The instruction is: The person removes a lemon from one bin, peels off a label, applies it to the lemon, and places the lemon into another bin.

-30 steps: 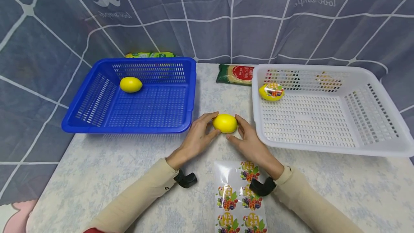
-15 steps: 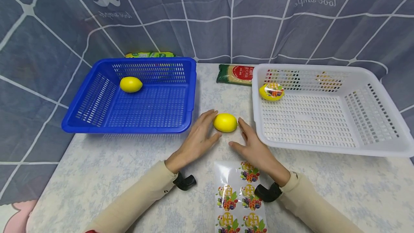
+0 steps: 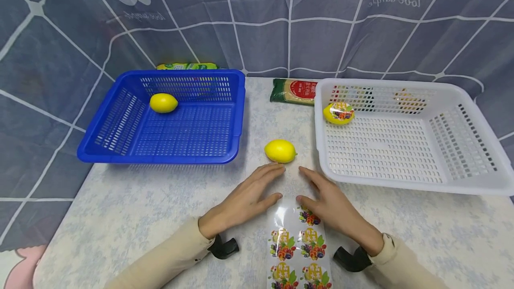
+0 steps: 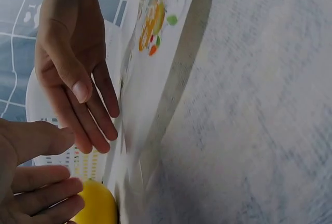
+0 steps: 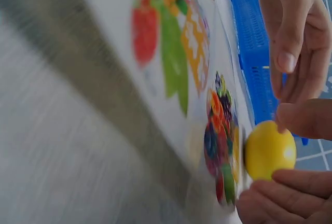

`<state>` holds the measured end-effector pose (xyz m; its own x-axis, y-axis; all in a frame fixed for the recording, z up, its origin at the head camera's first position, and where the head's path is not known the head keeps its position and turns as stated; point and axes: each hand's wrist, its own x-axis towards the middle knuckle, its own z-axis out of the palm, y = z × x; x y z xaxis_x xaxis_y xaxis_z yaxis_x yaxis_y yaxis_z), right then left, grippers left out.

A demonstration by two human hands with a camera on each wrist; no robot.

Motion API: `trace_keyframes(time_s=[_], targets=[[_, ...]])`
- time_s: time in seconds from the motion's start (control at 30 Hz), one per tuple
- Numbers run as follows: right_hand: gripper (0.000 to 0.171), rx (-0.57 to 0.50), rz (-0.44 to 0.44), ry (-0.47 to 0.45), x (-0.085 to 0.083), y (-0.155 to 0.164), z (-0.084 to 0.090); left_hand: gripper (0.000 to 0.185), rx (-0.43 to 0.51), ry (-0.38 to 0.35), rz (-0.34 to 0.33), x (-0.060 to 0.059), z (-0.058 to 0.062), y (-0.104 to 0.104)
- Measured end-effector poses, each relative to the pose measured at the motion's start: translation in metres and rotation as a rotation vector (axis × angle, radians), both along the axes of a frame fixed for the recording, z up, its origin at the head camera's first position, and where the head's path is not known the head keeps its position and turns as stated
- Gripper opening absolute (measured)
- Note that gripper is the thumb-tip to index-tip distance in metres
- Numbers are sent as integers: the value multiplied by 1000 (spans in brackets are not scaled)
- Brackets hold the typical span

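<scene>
A yellow lemon [image 3: 280,151] lies on the table between the two baskets. My left hand [image 3: 246,197] hovers just in front of it, fingers extended and holding nothing. Opposite, my right hand [image 3: 337,202] has its fingers relaxed, its thumb over the top of a sticker sheet [image 3: 299,253] printed with fruit pictures. In the left wrist view the right hand [image 4: 75,68] hangs with straight fingers, the lemon [image 4: 97,203] low beside the left fingers. The right wrist view shows the lemon [image 5: 270,151] beyond the right fingertips.
At left stands a blue basket [image 3: 160,160] with one plain lemon [image 3: 163,103] inside. On the right, a white basket [image 3: 401,184] holds a lemon with a fruit sticker [image 3: 339,113]. A green and red noodle packet [image 3: 294,91] lies behind, partly hidden by the white basket.
Both hands have let go of the lemon and drawn back toward the sticker sheet. The lemon stays on the table in nearly the same spot.
</scene>
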<state>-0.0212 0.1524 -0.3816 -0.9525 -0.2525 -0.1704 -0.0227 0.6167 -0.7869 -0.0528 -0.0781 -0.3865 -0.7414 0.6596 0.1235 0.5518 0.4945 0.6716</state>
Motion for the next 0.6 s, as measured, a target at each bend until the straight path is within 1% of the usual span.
trace_keyframes(time_s=[0.1,0.27,0.33,0.43,0.5,0.6], targets=[[57,16,10,24,6,6,2,51,-13,-18,-36,0,1,1],[43,40,26,61,10,13,5,43,-7,-25,-37,-3,4,1],[40,57,41,63,11,16,7,40,-13,-40,-53,-4,5,2],[38,97,82,72,11,19,10,37,-55,-54,-111,-3,5,4],[41,127,122,86,13,21,10,37,-95,-53,-148,-1,5,6],[48,180,161,92,17,22,11,40,-137,-34,-175,1,6,7]])
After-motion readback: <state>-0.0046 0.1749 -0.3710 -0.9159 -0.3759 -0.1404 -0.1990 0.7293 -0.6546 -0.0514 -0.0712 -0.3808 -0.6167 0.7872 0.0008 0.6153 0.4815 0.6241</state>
